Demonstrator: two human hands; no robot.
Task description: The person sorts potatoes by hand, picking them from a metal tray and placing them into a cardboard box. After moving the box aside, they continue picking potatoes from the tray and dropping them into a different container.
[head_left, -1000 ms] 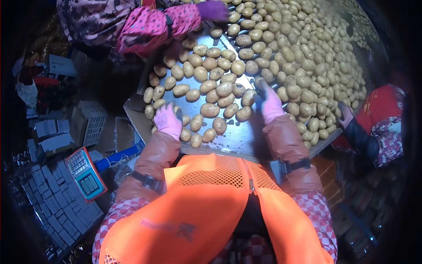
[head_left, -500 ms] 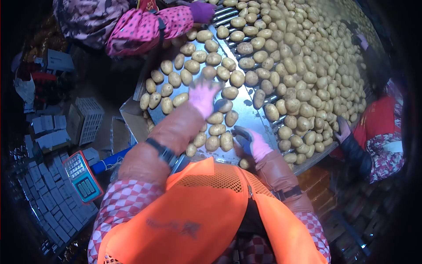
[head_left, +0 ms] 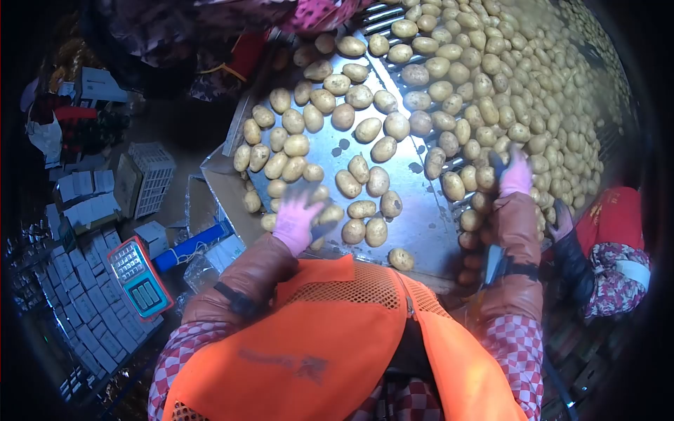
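Observation:
Pink-and-grey gloves cover both of my hands. My left hand [head_left: 298,219] is spread with its palm down over potatoes [head_left: 295,145] at the near left of the metal sorting table [head_left: 414,193]; its fingertips are smeared by motion. At the edge of the big potato pile [head_left: 519,133], my right hand [head_left: 515,174] reaches forward and touches potatoes, with its fingers partly hidden among them. Several loose potatoes [head_left: 378,181] lie on the metal between my hands. Dark rollers show under the pile.
A co-worker in pink sleeves [head_left: 326,12] leans over the far left edge. Another person's gloved hand [head_left: 562,222] rests at the right edge. At the left are a scale [head_left: 140,278], a plastic crate [head_left: 153,181], stacked boxes [head_left: 91,302] and a blue post [head_left: 189,248].
My left hand has moved left and nearer to me. My right hand has gone right and forward to the pile. The co-worker's purple-gloved hand at the top has left view.

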